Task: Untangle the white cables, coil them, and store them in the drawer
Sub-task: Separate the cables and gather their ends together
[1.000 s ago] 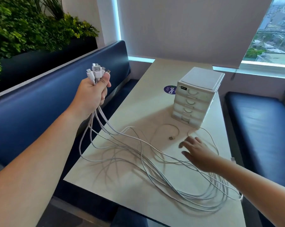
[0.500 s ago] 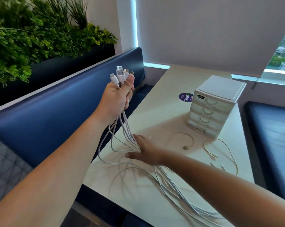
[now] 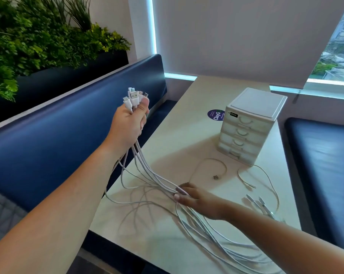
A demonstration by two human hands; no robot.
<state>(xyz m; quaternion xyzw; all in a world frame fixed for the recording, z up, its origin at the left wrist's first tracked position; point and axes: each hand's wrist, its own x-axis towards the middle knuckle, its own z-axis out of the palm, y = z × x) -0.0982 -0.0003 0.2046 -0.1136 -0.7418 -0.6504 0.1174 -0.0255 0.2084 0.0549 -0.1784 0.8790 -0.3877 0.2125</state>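
I see the left hand [image 3: 130, 123] up with the plug ends; the right hand [image 3: 197, 198] is lower on the strands

My view shows the left hand gripping the white cables [image 3: 147, 175] in a fist above the bench [image 3: 183, 135], plugs sticking up; the right hand, thumb and fingers closed loosely round the same strands, has slid further from the left than half a second ago; the slack trails over the bench toward me; the drawer unit [image 3: 252, 125] stands beyond, all drawers shut; a round purple sticker [image 3: 216, 115] beside it reads "ClayG"; I cannot read the unit's black label [image 3: 233, 115].
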